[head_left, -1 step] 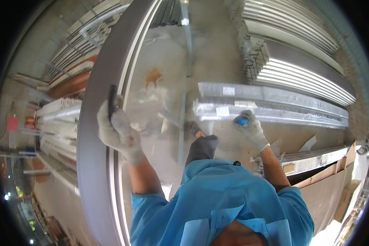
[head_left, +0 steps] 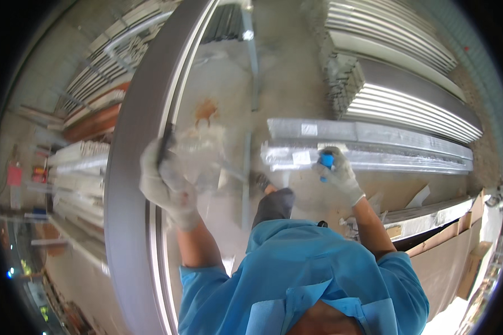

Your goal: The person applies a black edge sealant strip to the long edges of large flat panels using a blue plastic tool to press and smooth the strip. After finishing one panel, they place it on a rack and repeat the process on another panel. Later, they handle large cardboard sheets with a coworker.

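Note:
My left hand (head_left: 169, 190), in a pale work glove, is at the inner edge of a long grey panel or profile (head_left: 126, 184) on the left. It is closed around a dark narrow bar-shaped object (head_left: 165, 144), blurred by motion. Whether that object touches the panel I cannot tell. On the other side my right hand (head_left: 341, 180), also gloved, is closed on a small blue object (head_left: 326, 162) with a dark part. Its exact kind does not show. Behind that hand lie long plastic-wrapped bundles (head_left: 374, 148) with white labels.
Stacked grey profiles (head_left: 413, 92) stand at the far right, and wrapped lengths (head_left: 430, 212) lie nearer on the right. Racks of long pieces (head_left: 81, 162) line the left. Dark bars (head_left: 223, 25) lie at the back. An orange-brown stain (head_left: 205, 109) marks the floor.
My left hand and the dark object have shifted slightly right and down. My right hand has turned a little, so more of the blue object shows.

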{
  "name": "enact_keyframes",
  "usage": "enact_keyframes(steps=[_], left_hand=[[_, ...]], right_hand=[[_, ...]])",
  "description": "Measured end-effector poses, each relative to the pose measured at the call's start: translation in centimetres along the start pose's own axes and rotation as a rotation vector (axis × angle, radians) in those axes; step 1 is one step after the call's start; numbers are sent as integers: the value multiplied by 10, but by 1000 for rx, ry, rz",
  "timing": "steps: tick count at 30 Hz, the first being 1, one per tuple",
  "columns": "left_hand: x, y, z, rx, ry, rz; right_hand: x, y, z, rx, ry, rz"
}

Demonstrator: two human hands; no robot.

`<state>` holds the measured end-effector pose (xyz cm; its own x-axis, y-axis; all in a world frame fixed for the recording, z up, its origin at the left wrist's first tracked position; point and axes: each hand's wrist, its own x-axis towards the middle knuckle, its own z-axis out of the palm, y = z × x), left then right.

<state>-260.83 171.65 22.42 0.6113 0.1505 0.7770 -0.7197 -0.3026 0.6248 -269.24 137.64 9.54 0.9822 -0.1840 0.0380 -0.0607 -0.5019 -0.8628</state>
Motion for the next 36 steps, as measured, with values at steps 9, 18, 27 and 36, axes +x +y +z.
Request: enact_keyframes(steps=[9, 18, 27, 36], left_hand=[[54, -87, 60, -599, -677, -634], [74, -110, 40, -651, -615, -1149], [45, -100, -15, 10, -444, -1089], [58, -85, 22, 396, -155, -853]], right_hand=[[181, -184, 32, 454, -445, -320], [250, -242, 82, 205, -534, -500], [402, -277, 44, 368, 80, -451], [646, -241, -68, 692, 205, -425]])
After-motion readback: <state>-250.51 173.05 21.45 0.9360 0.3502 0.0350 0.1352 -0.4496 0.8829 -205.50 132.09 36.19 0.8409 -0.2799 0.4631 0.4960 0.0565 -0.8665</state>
